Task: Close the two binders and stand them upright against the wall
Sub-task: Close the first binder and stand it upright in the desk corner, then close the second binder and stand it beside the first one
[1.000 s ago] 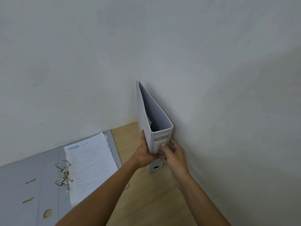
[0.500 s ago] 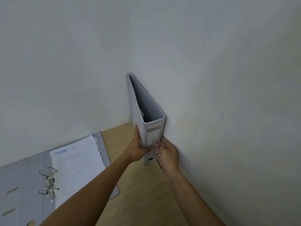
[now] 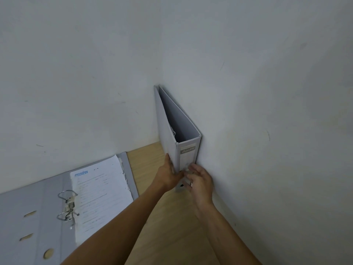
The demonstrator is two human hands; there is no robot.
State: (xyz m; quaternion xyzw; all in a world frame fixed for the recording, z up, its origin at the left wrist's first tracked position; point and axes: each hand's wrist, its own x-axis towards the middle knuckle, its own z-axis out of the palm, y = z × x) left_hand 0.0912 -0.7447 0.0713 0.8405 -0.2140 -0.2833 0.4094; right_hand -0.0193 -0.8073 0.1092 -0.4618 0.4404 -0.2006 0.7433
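A closed grey lever-arch binder with a pale spine label [image 3: 188, 153] stands upright just right of the frame's centre, in the corner where two white plaster walls [image 3: 95, 64] meet; its right cover lies against the wall on the right, and its spine faces the camera. Its foot sits on the light wooden surface [image 3: 168, 226].

The left hand [image 3: 168, 175] presses flat against the binder's left cover near the lower spine edge, thumb pointing up along that cover, fingers hidden behind the spine. The right hand [image 3: 200, 181] sits just right of the left, at the lower part of the spine, fingers loosely curled with their tips touching the spine; it closes on nothing. Both hands are below the label, and both forearms reach in from the bottom of the frame.

In the lower left of the frame, a second grey binder [image 3: 38, 207] lies open and flat on the surface, its metal rings [image 3: 66, 205] standing up and a stack of printed white sheets [image 3: 101, 196] on its right half.
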